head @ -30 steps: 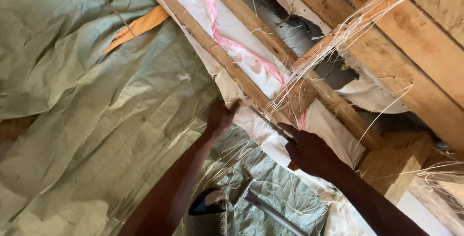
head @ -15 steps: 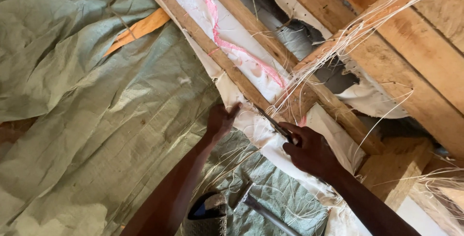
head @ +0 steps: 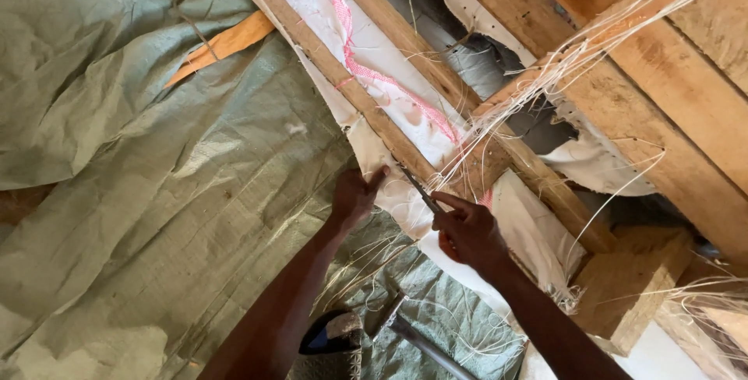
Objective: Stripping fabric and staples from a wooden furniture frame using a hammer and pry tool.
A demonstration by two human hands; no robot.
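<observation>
My left hand (head: 354,193) rests on the edge of a white woven fabric (head: 389,201), fingers curled on it and the index finger touching a long wooden slat (head: 343,76). Just to the right, my right hand (head: 467,230) grips a thin dark metal tool (head: 419,191). The tool's tip points up-left at the same slat, close to my left fingertip. Loose pale threads (head: 545,84) hang from the wooden frame above both hands.
Crumpled green woven sheet (head: 156,154) covers the left half. Wide wooden beams (head: 662,92) cross the upper right, with a pink strip (head: 374,76) on white cloth between slats. A hammer (head: 417,339) and a dark shoe-like object (head: 331,333) lie below my arms.
My right hand has moved up and left, bringing the thin tool against the slat near my left hand. My left hand has stayed at the fabric edge.
</observation>
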